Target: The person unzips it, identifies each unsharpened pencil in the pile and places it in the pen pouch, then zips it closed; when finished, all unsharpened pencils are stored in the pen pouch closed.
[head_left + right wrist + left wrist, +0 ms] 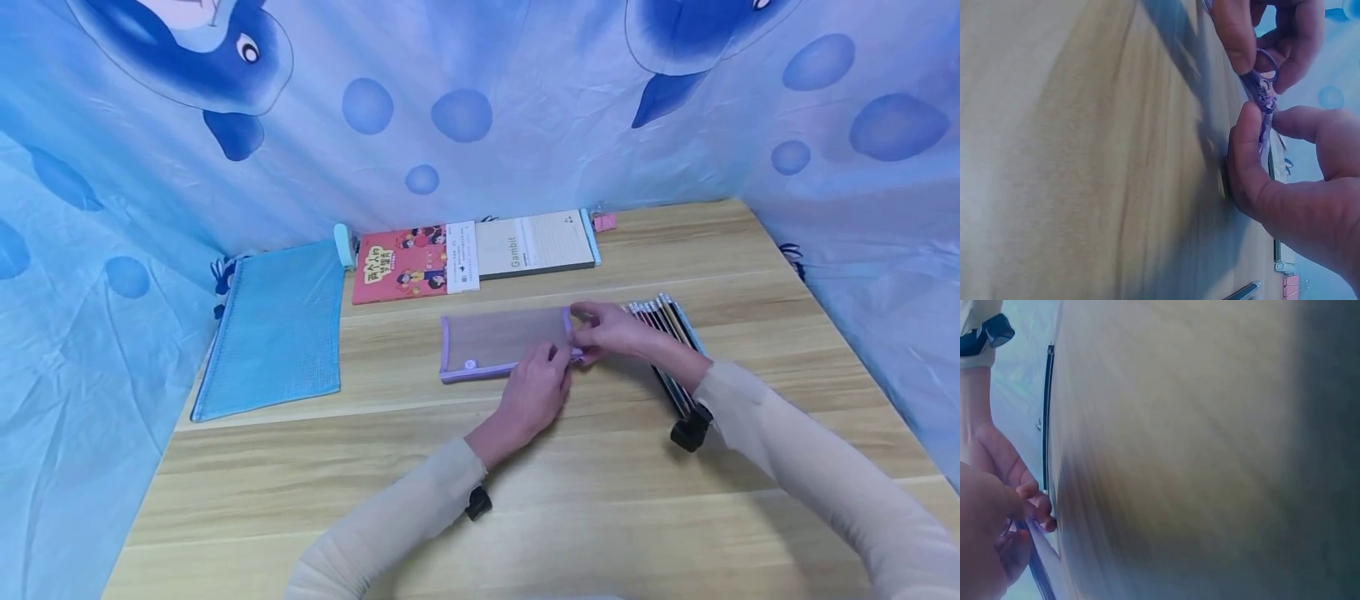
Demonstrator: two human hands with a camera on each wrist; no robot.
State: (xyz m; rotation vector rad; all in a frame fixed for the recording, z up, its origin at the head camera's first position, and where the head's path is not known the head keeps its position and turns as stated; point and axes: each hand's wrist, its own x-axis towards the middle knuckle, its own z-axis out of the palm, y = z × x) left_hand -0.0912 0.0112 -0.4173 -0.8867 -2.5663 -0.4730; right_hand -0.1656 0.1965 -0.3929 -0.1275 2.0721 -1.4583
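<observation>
A purple-edged mesh pouch [502, 342] lies flat in the middle of the wooden table [525, 500]. My left hand [558, 354] pinches the ring-shaped zipper pull [1266, 62] at the pouch's right end. Beside it, my right hand [585, 337] pinches the same purple end [1264, 103] between thumb [1247, 156] and fingers. A row of several pencils [671, 342] lies just right of the pouch, partly under my right wrist. In the left wrist view the picture is blurred; the pouch's edge [1038, 556] shows between both hands.
A blue mesh pouch [273, 329] lies at the left. A red book [401, 262] and a "Gambit" notebook [536, 243] lie along the back edge, with a pink clip [603, 221] beside them. Blue dolphin cloth [450, 108] walls the table on three sides.
</observation>
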